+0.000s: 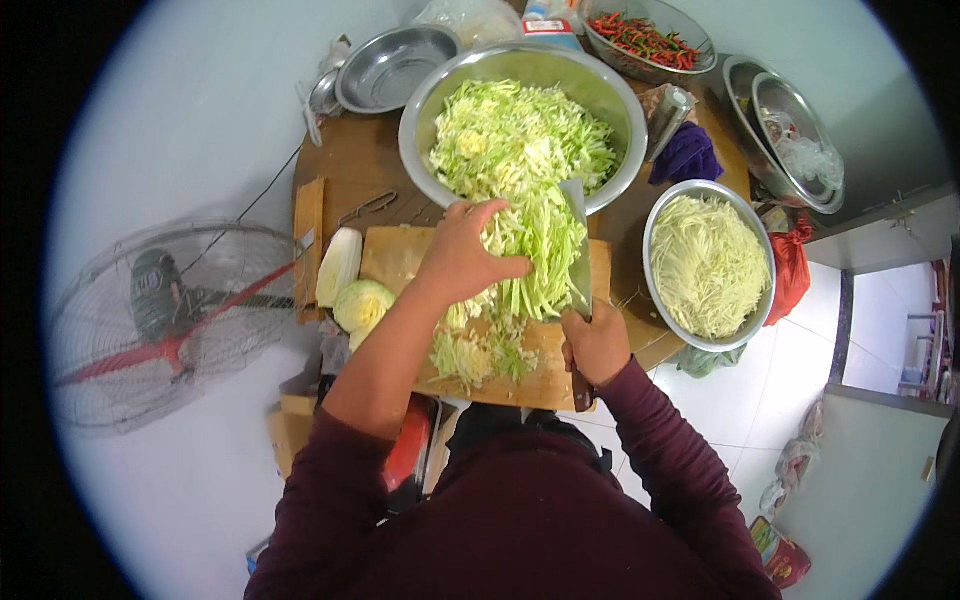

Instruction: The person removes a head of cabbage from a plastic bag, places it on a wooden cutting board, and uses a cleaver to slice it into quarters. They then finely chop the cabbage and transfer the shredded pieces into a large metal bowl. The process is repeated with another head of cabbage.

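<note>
My right hand (600, 341) grips the dark handle of a cleaver (585, 277). Its broad blade is turned on edge along the right side of a heap of shredded cabbage (544, 259). Against the heap's left side, my left hand (469, 251) presses with thumb and fingers spread around it. The heap reaches the near rim of a large metal basin (636, 127), which holds much more shredded cabbage (525, 135). Beneath my hands lies a wooden cutting board (394, 247) with loose shreds (480, 356). Cabbage pieces (364, 304) rest at the board's left edge.
A metal bowl of fine pale shreds (709, 266) stands right. Behind are a metal bowl (397, 71), a bowl of red chillies (649, 41) and a purple cloth (686, 154). A caged fan (172, 322) is at left, nested basins (787, 135) at far right.
</note>
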Available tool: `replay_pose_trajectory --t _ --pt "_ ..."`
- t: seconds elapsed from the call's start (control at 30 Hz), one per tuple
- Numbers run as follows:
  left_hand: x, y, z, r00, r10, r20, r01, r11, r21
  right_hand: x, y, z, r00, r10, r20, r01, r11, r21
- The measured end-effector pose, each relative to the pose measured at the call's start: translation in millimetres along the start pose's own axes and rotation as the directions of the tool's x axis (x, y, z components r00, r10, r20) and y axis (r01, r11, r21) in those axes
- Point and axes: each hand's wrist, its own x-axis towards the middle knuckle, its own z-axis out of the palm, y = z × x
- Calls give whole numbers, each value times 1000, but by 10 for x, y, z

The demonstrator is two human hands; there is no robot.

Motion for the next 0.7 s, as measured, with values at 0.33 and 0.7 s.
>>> replay_pose_trajectory --t 0.33,0.7 --pt "2539 -179 -505 996 83 35 -87 985 147 2199 -930 -149 898 -356 -257 92 725 -682" --pt "-952 -1331 972 944 68 -323 -145 964 -223 654 -96 -382 896 -401 -191 277 841 -465"
